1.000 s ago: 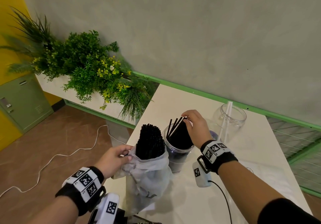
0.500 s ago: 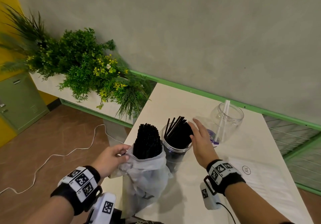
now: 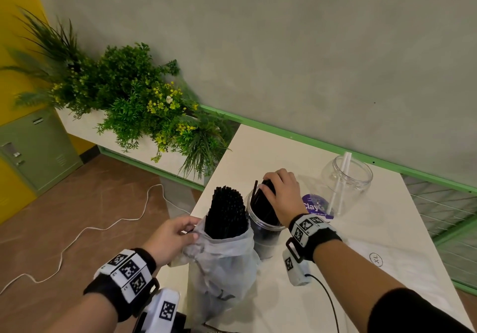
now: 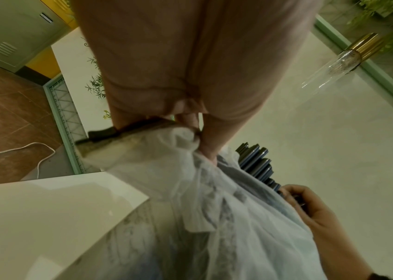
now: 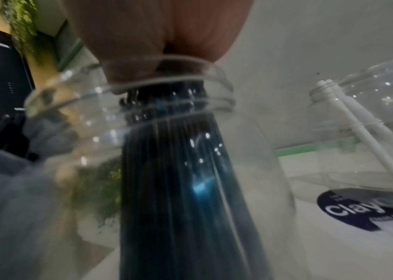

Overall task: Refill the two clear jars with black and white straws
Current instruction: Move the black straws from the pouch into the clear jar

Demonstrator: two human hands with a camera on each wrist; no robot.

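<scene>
Head view: right hand (image 3: 280, 193) has its fingers (image 3: 268, 177) curled over the black straws (image 3: 263, 211) standing in the near jar (image 3: 260, 239). Left hand (image 3: 171, 239) pinches the plastic bag (image 3: 222, 263) just beneath its fingertips; more straws fill it. Beyond the right fingers, the far jar (image 3: 347, 177) holds white straws (image 3: 340, 182). Straws look light, slick and easily splayed; best gathered mid-bundle.

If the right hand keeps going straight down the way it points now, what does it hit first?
The right hand already lies on top of the black straws standing in the near clear jar. Going down, it likely presses those straws deeper, then meets the jar's rim. Depth under the palm is unclear.
</scene>
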